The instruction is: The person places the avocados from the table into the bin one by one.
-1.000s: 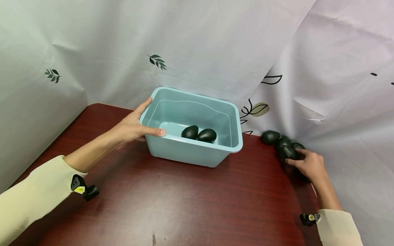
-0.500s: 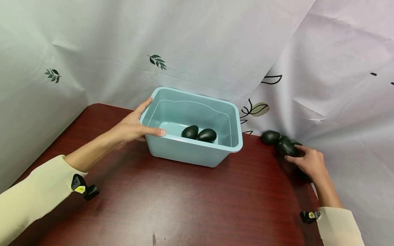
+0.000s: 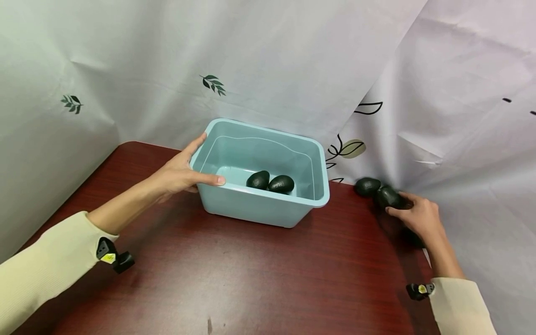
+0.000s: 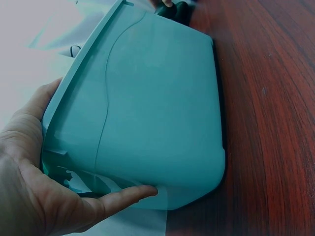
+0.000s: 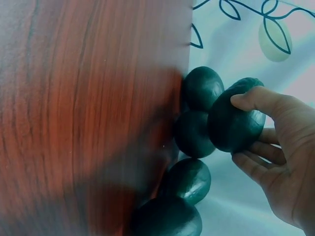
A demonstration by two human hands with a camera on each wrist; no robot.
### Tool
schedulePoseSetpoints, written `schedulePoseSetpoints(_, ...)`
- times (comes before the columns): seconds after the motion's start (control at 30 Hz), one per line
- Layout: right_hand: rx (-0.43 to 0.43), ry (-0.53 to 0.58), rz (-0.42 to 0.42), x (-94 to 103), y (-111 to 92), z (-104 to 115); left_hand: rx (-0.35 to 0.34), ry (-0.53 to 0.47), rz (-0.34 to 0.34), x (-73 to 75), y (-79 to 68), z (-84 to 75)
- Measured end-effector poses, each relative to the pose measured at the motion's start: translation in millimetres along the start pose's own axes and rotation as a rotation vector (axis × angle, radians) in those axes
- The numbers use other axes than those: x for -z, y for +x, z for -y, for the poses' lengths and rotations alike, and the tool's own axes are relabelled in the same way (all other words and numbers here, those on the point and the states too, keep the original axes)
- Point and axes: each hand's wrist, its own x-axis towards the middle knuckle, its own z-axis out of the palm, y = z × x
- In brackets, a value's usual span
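Note:
A pale blue plastic bin (image 3: 251,204) stands on the table with two avocados inside, one avocado (image 3: 257,180) touching the other avocado (image 3: 282,184). My left hand (image 3: 177,174) grips the bin's left end at the rim, the thumb along its near side; the left wrist view shows the hand (image 4: 44,191) spread about the corner. At the far right my right hand (image 3: 420,216) holds a dark avocado (image 5: 236,118) between thumb and fingers. In the right wrist view it is raised beside a row of several avocados, the nearest to it being an avocado (image 5: 194,133).
The reddish-brown wooden table (image 3: 251,279) spreads in front of the bin. A pale cloth with leaf prints (image 3: 272,60) hangs behind the bin and along the right side, close to the avocado row. Another avocado (image 3: 367,187) lies at the back of the row.
My right hand, with the avocado, has shifted slightly up and away along the row. My left hand, the bin and its two avocados stay in place.

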Motion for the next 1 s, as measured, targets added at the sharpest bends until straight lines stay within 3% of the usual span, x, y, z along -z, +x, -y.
schedulePoseSetpoints(0.53, 0.021, 0.023, 0.016, 8.0, 10.1, 21.6, 0.0, 0.001, 0.001, 0.6, 0.0, 0.6)
schedulePoseSetpoints(1.0, 0.084, 0.05, -0.036, 8.3, 23.2, 42.8, 0.003, 0.01, 0.002, 0.6, 0.3, 1.2)
